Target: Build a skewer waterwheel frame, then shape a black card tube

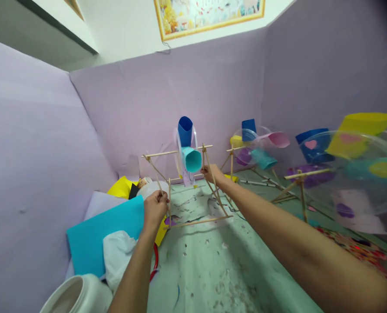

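In the middle stands a frame of thin wooden sticks point(200, 221), tied at the joints. A horizontal stick point(162, 154) across its top carries a wheel with clear plastic rims point(195, 134). Fixed to that wheel are a dark blue paper cup point(185, 130) and a turquoise paper cup point(192, 160). My left hand point(156, 206) is closed around a slanted stick on the frame's left side. On the opposite side my right hand point(212, 173) pinches a slanted stick below the top joint. Its fingertips are partly hidden behind the sticks.
Right of the frame stand two similar wheels on sticks, one with a pink cup point(278, 139), one with a yellow cup point(359, 134). At left lie a turquoise sheet point(105, 232), white cloth point(119, 252) and a white jar point(92, 295). Purple panels point(180, 95) enclose the green-covered surface point(206, 269).
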A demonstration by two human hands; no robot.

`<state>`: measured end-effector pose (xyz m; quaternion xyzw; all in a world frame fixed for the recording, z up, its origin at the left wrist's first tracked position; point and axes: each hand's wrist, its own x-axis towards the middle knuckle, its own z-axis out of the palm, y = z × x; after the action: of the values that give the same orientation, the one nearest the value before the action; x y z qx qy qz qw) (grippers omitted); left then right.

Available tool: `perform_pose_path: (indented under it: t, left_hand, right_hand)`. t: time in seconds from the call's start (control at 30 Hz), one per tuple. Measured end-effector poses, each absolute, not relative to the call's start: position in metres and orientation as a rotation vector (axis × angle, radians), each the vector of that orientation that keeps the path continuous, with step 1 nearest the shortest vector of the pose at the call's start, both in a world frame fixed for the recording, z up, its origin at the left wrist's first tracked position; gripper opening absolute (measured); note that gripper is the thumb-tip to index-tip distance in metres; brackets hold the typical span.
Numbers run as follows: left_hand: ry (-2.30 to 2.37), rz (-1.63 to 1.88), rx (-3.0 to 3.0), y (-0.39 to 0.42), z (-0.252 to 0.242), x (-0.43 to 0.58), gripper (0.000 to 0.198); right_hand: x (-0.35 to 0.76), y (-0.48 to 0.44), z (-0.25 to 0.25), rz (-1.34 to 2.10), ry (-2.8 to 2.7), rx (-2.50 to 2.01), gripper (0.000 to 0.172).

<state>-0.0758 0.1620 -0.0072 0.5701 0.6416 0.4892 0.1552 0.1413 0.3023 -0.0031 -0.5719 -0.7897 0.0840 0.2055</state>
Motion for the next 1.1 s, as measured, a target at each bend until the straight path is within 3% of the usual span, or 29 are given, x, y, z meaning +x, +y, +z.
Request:
perform_pose_path:
  t: [0.63, 1.1]
  left_hand:
    - [2.169, 1.077, 1.814, 0.216, -0.045, -0.073, 0.018]
    - [2.357, 0.923, 1.839, 0.213, -0.055, -0.071, 0.023]
  right_hand:
    - [0.145, 0.345, -0.037, 0.371, -2.172, -1.758, 0.032]
    - [0.149, 0.345, -0.048, 0.393, -2.175, -1.764, 0.031]
